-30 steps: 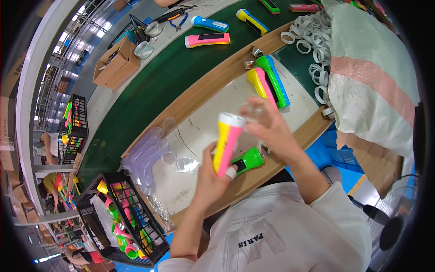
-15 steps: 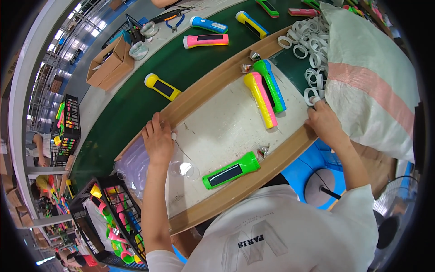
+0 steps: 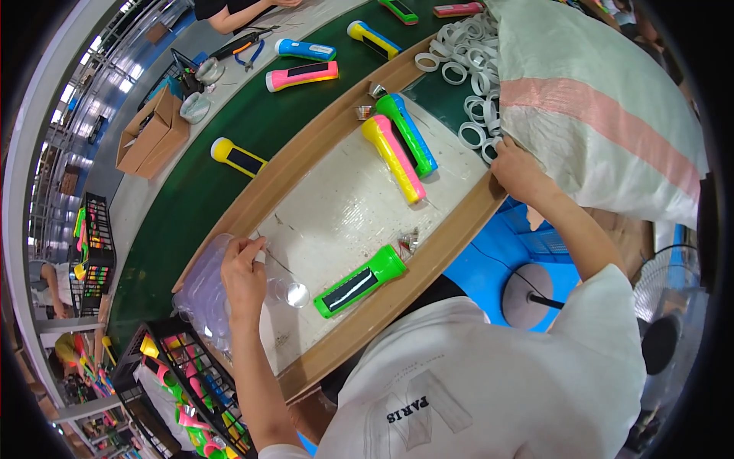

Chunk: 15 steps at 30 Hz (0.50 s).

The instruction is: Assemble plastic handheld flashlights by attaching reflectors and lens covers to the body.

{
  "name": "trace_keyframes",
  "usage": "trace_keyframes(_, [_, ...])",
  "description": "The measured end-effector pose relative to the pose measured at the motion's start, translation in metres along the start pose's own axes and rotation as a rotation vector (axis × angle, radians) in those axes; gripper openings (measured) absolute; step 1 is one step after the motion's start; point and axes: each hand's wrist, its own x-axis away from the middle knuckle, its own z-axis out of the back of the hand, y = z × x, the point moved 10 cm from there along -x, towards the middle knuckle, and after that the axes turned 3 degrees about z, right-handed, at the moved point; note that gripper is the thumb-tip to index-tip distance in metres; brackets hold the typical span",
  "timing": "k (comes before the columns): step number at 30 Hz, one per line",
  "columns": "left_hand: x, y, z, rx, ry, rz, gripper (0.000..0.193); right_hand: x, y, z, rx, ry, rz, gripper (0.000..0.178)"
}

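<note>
Green flashlight (image 3: 359,281) laid on white board (image 3: 321,222), beside green surface (image 3: 164,229). Blue floor (image 3: 483,284) seen below. White rings (image 3: 480,83) touched by right hand (image 3: 524,172); left hand (image 3: 245,279) half-curled near clear discs (image 3: 297,294); both grips cannot be told.

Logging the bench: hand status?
Left hand by clear discs. Right hand at white rings, sack close beside. Green flashlight in tray, unheld.

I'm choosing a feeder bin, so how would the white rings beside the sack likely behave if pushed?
The white rings look thin-walled and hollow, so each is probably light for its size. Their round rims suggest that any on edge could roll. They lie loosely heaped beside the pale sack, so pushing one may shift its neighbours.
</note>
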Motion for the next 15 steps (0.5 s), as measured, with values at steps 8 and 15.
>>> trace_keyframes(8, [0.007, 0.023, 0.016, 0.809, 0.063, 0.343, 0.016, -0.008, -0.095, 0.102, -1.765, -0.001, 0.187, 0.027])
trace_keyframes(15, [0.006, 0.110, 0.002, 0.992, -0.073, 0.253, 0.011, -0.024, -0.237, 0.089, -3.198, -0.383, -0.063, 0.042])
